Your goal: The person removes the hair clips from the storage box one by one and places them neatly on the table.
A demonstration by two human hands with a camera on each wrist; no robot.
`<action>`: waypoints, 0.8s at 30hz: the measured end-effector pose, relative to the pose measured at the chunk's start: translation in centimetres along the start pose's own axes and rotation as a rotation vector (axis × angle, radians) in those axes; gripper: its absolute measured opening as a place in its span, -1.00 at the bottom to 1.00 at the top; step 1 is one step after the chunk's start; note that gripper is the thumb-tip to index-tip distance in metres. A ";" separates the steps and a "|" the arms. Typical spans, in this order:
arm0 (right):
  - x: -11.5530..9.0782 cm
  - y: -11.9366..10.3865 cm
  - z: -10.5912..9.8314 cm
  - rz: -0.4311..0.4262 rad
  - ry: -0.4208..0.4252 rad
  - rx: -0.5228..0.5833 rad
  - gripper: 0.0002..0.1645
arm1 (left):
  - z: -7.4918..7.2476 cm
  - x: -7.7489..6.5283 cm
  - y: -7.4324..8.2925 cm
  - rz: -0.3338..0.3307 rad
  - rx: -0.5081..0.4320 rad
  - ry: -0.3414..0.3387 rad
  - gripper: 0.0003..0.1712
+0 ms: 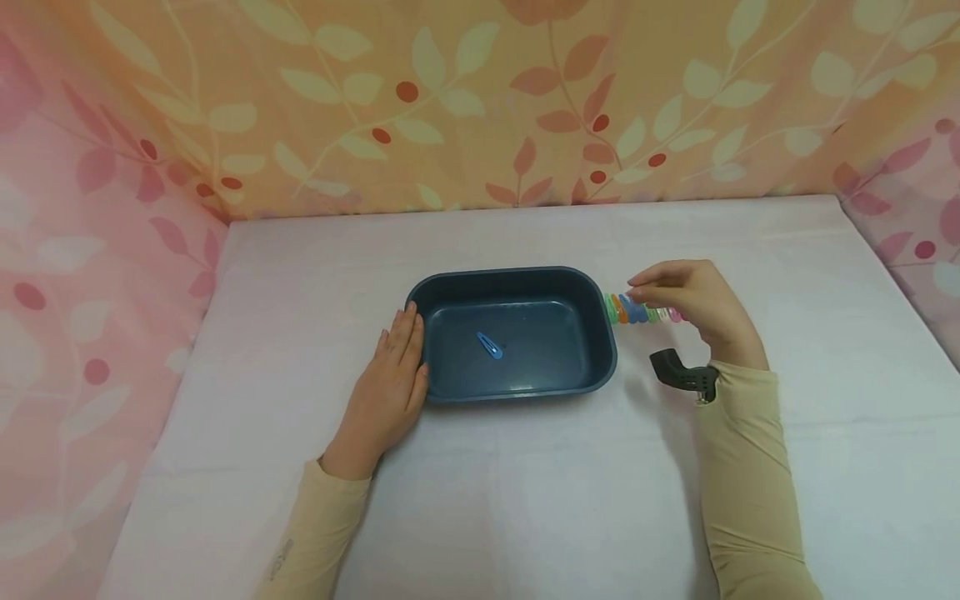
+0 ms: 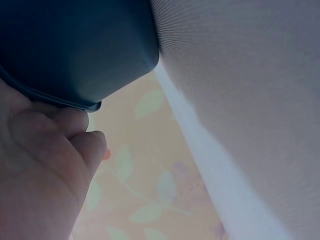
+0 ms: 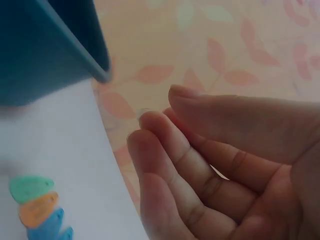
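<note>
A dark blue plastic basin [image 1: 517, 396] stands on the white-covered table, with one blue snap hair clip [image 1: 490, 345] lying on its floor. My left hand [image 1: 386, 383] rests against the basin's left rim with its fingers fairly straight. Beyond the opposite end lies a row of colourful hair clips [image 1: 637, 312], in green, orange, blue, white and pink. Above that row hovers my right hand [image 1: 693, 304], fingers loosely bent and nothing visible between them. In the right wrist view, several clips [image 3: 42, 207] lie on the cloth below the fingertips, and the thumb is held near the fingers.
A black wrist-camera mount [image 1: 682, 375] juts from the right sleeve, over the table. Behind the white tablecloth [image 1: 495, 500] hangs a leaf-patterned orange curtain [image 1: 465, 108]. Pink patterned cloth [image 1: 97, 292] hangs along the left side, with more on the right.
</note>
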State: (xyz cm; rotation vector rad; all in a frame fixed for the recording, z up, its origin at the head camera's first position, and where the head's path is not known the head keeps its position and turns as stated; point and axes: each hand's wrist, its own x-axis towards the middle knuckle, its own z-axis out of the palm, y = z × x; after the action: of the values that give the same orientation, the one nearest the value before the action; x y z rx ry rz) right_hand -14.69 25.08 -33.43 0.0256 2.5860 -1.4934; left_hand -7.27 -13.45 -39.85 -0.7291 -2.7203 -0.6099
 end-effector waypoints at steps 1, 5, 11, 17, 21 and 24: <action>0.0 -0.1 0.2 -0.003 -0.009 0.005 -0.65 | 0.0 0.0 0.0 -0.002 0.000 -0.001 -0.35; 0.2 -0.6 1.2 -0.032 -0.045 -0.007 -0.61 | 0.0 0.0 0.0 -0.006 -0.003 0.002 -0.35; 0.1 -1.5 2.4 -0.056 -0.090 0.000 -0.70 | 0.0 0.0 0.0 -0.002 -0.008 0.012 -0.35; -0.2 -2.2 3.3 -0.085 -0.146 0.002 -0.69 | 0.1 0.0 -0.1 -0.003 -0.006 0.012 -0.36; -0.2 -2.4 3.8 -0.117 -0.197 0.009 -0.67 | 0.0 -0.1 0.0 -0.010 -0.008 0.001 -0.36; -0.1 -2.4 4.2 -0.142 -0.221 0.012 -0.68 | 0.0 -0.1 0.0 -0.013 -0.007 0.000 -0.36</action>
State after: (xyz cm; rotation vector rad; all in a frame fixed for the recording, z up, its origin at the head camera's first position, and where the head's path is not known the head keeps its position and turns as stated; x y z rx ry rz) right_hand -14.33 20.28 -33.43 -0.3095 2.4456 -1.4644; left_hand -7.16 -13.47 -39.84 -0.7141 -2.7265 -0.6229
